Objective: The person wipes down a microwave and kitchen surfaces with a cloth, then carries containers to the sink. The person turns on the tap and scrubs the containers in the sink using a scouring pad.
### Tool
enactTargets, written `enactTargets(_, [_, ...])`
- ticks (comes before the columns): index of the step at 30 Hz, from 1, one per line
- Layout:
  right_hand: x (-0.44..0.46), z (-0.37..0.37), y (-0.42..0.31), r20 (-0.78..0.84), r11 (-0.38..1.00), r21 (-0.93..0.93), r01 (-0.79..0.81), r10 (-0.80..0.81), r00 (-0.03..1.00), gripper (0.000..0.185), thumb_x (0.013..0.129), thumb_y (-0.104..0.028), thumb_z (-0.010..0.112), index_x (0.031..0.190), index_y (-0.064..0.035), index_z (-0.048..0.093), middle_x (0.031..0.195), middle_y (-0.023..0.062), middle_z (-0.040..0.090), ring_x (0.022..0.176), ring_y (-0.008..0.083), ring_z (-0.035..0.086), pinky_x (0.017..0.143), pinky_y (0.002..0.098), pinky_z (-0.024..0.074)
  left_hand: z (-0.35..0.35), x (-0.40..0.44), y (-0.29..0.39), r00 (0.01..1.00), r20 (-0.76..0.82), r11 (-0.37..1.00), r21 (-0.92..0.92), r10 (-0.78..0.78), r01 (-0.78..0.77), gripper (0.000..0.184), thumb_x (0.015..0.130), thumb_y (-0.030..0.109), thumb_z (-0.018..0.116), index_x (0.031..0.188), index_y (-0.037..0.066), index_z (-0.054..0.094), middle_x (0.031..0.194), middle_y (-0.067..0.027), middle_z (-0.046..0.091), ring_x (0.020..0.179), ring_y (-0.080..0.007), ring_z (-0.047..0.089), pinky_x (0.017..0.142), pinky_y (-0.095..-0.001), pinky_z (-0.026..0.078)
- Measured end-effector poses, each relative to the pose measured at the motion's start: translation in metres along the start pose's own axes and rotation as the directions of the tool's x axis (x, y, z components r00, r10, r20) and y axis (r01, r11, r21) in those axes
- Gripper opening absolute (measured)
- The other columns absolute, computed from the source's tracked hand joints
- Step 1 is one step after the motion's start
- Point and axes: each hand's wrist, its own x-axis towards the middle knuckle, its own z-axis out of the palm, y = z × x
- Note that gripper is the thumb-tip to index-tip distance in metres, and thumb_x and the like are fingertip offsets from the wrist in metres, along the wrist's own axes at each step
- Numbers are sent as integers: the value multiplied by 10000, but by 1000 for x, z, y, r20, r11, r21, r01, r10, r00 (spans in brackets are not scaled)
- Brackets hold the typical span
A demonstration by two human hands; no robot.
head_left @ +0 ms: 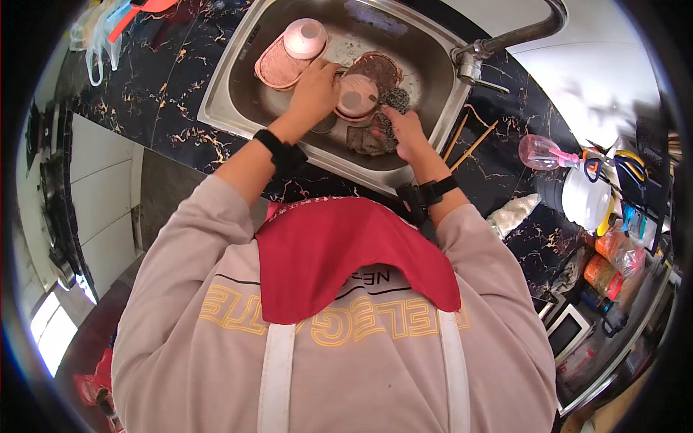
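My left hand (pixel 315 92) is closed on the side of a pink bowl (pixel 358 107), which is tilted with its base facing me inside the steel sink (pixel 238 108). My right hand (pixel 408 131) grips a grey metal scouring pad (pixel 394 101) against the bowl's right side. Just behind the bowl lies a reddish-brown dish (pixel 382 66). A wet brownish cloth-like lump (pixel 367 141) sits below the bowl, near my right fingers. At the sink's upper left, another pink bowl (pixel 304 39) rests upside down on a pink oval dish (pixel 274 68).
A faucet (pixel 505 43) arches over the sink's right rim. Right of the sink, chopsticks (pixel 473 146), a pink clear bottle (pixel 538 152) and a whitish cloth-like item (pixel 514 215) lie on the black counter (pixel 180 94). Plastic bags (pixel 105 43) are at upper left.
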Motion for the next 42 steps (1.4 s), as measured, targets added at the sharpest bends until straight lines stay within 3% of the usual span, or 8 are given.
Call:
enactTargets(2, [-3,12,5,52,996,80,35,-39,998,214,872,-173,616,1012,-21,563,926,69,599,769,197,609,605,337,559,-23,-5,33,968,179,927,-301,-174,222,727,770,297,678,1333,-7,334,1248,-238,433,1118,-404,468,916,-455,412])
enactTargets(7, [21,11,19,-55,987,-107,119,-125,991,245,855,-169,641,1033,-14,576,902,47,619,765,184,605,604,319,522,-21,-5,59,992,48,993,4,-118,118,862,657,348,746,1300,-45,328,1148,-246,456,1060,-416,484,799,-454,497])
enactTargets(11, [46,-16,-4,-119,613,-651,448,-666,737,393,770,-220,700,1020,68,603,996,194,580,898,352,566,839,394,439,-18,-1,43,996,70,998,49,-49,46,868,597,290,789,1251,-63,341,1142,-224,445,1060,-392,472,855,-439,463])
enactTargets(13, [51,-10,-32,149,44,-876,481,-922,356,258,751,-173,713,947,-11,667,1009,139,591,914,289,573,834,365,459,-19,-1,42,999,46,1000,25,-6,5,864,576,269,801,1232,-67,351,1139,-221,442,1049,-389,473,877,-431,448])
enactTargets(23, [43,13,-3,278,109,-885,452,-655,703,297,669,-100,690,950,-24,626,991,155,550,942,344,543,817,405,461,-22,0,38,998,70,994,-110,7,0,824,553,172,802,1209,-59,360,1129,-234,452,1047,-405,500,878,-423,448])
enactTargets(29, [91,18,-38,464,-178,-824,539,-758,459,311,680,-66,675,986,-32,634,992,142,538,974,332,524,827,418,459,-26,1,37,989,146,991,-135,16,4,799,567,169,790,1203,-52,361,1123,-247,449,1046,-418,501,851,-437,462])
enactTargets(38, [103,21,-60,627,-97,-762,641,-362,690,323,680,-92,663,997,-26,648,1055,160,564,952,352,555,815,407,463,-18,0,21,983,153,984,-162,102,-77,831,569,194,796,1221,-62,348,1122,-240,439,1039,-417,501,856,-423,465])
enactTargets(42, [117,35,-47,647,-138,-702,698,-532,546,256,703,-139,672,922,-13,634,936,173,567,922,349,542,794,414,453,-17,5,14,983,161,987,-147,88,-64,840,572,194,796,1231,-62,342,1125,-232,438,1044,-402,509,855,-413,473])
